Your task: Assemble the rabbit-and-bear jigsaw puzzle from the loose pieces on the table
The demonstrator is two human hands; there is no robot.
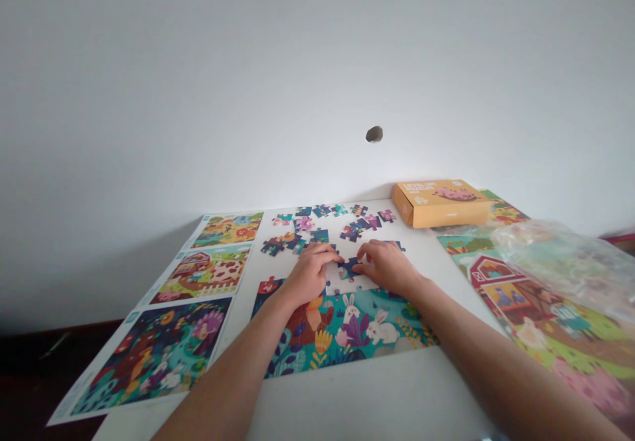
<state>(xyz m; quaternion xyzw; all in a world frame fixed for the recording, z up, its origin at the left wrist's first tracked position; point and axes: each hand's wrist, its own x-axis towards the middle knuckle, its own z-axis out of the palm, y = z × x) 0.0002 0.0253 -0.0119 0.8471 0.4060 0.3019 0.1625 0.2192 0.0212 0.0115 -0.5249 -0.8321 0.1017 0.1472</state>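
Note:
A dark blue and teal jigsaw piece (pixel 350 269) is between my hands, just above the far edge of the partly joined puzzle (pixel 347 328). My right hand (pixel 389 266) pinches the piece from the right with thumb and fingers. From the left, my left hand (pixel 311 272) has its fingertips closed at the piece's other edge; its thumb is partly hidden. White rabbits, purple leaves and a brown animal show on the joined part. Beyond my hands lie several loose pieces, among them a pink and purple piece (pixel 303 224) and a teal piece (pixel 320 236).
On the left lies a sheet with three printed pictures (pixel 198 272), its lower corner past the table edge. A yellow puzzle box (pixel 444 204) stands at the back right by the white wall (pixel 297 97). Nearer are a farm picture (pixel 540 322) and a clear plastic bag (pixel 565 262).

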